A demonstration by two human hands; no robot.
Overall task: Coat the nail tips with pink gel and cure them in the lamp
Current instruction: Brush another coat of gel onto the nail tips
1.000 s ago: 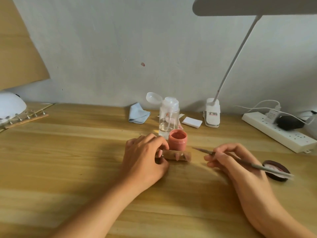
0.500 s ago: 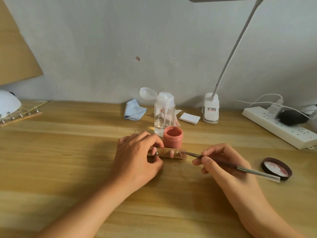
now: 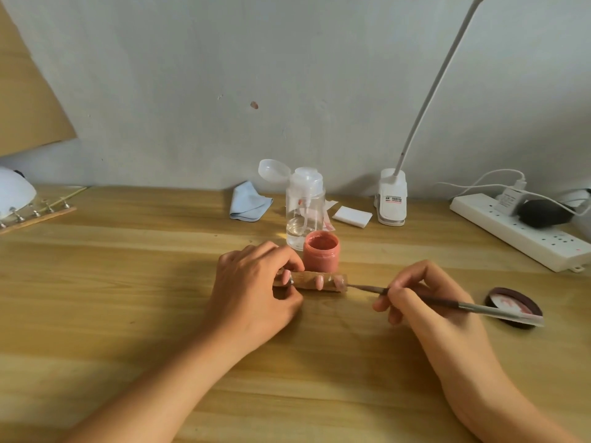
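Observation:
A short wooden holder (image 3: 308, 282) lies on the table with pink nail tips (image 3: 319, 282) on it. My left hand (image 3: 256, 289) grips its left end between thumb and fingers. My right hand (image 3: 425, 302) pinches a thin metal-handled brush (image 3: 447, 302), whose tip touches the rightmost nail tip (image 3: 339, 282). An open jar of pink gel (image 3: 320, 256) stands just behind the holder. The white curing lamp (image 3: 14, 193) sits at the far left edge, partly out of view.
The jar's dark lid (image 3: 515, 306) lies to the right. A clear pump bottle (image 3: 305, 207), blue cloth (image 3: 249, 203), white pads (image 3: 351, 216), desk lamp clamp (image 3: 391, 203) and power strip (image 3: 518, 235) line the back. Another nail-tip strip (image 3: 38, 215) lies far left.
My right hand has moved left, bringing the brush tip from beside the holder onto the rightmost nail tip. My left hand stays on the holder's left end.

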